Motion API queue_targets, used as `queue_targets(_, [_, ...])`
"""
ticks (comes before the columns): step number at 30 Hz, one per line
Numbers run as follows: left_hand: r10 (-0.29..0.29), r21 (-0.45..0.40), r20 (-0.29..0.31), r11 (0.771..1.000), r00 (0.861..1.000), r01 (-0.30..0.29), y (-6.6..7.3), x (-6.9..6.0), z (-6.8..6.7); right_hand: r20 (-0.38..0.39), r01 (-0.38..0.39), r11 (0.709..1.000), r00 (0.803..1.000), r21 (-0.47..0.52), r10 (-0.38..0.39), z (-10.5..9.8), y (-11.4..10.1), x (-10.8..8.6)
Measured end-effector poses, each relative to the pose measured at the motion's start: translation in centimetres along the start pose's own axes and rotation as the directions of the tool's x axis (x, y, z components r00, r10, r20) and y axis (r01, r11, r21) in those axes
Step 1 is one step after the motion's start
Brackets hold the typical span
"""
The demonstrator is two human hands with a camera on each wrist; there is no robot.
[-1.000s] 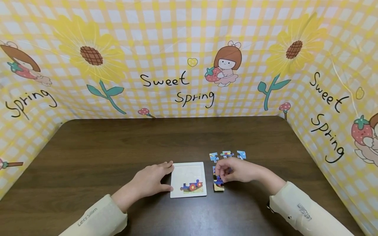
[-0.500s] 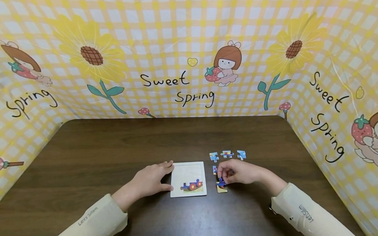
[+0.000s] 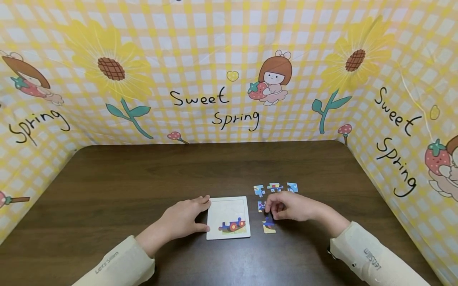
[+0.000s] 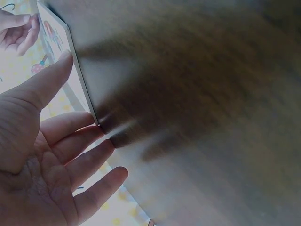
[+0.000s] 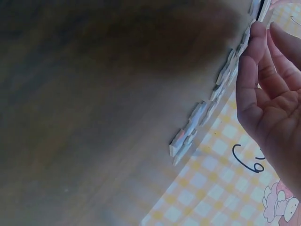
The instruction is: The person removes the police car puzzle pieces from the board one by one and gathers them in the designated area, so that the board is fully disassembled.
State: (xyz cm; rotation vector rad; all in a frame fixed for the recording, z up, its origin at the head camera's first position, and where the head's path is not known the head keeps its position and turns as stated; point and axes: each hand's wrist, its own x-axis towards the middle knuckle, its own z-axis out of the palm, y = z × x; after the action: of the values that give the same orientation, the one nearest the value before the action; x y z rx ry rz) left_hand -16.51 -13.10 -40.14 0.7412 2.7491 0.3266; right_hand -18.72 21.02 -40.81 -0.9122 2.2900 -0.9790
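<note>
A square white puzzle tray [image 3: 225, 210] lies on the table, with joined jigsaw pieces [image 3: 233, 227] showing blue and red wheels in its lower right part. My left hand [image 3: 183, 216] rests at the tray's left side, thumb and fingers spread along the edge; the left wrist view shows its palm bare. Right of the tray, my right hand [image 3: 293, 205] hovers with bent fingers over loose pieces. Between its thumb and index finger the right wrist view shows a gap. A blue and yellow jigsaw piece [image 3: 269, 227] lies just below these fingertips, and another loose piece [image 3: 261, 206] to their left.
Behind the right hand lie a light blue corner piece [image 3: 259, 190], a multicoloured piece [image 3: 274, 186] and another blue piece [image 3: 292, 187]. The hand may hide more pieces. A yellow checked cloth [image 3: 200, 71] walls off the back and sides of the brown table [image 3: 161, 167].
The blue and yellow piece has shifted slightly right, away from the tray. My right hand has moved a little right and then lifted off it. The left hand has stayed still.
</note>
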Motion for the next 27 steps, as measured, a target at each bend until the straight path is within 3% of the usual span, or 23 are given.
queue_targets(11, [-0.006, -0.003, 0.001, 1.0, 1.0, 0.006, -0.1, 0.0, 0.0, -0.024, 0.057, 0.996, 0.998, -0.074, -0.059, 0.4, -1.7, 2.3])
queue_targets(21, [-0.015, -0.011, 0.003, 1.0, 1.0, 0.015, 0.1, 0.0, 0.0, 0.026, 0.101, 0.987, 0.995, -0.126, -0.098, 2.1, -3.7, 6.0])
queue_targets(27, [-0.019, -0.015, -0.004, 1.0, 1.0, 0.019, 0.0, 0.1, 0.1, 0.066, 0.11, 0.983, 0.993, -0.146, -0.101, 3.2, -4.6, 7.3])
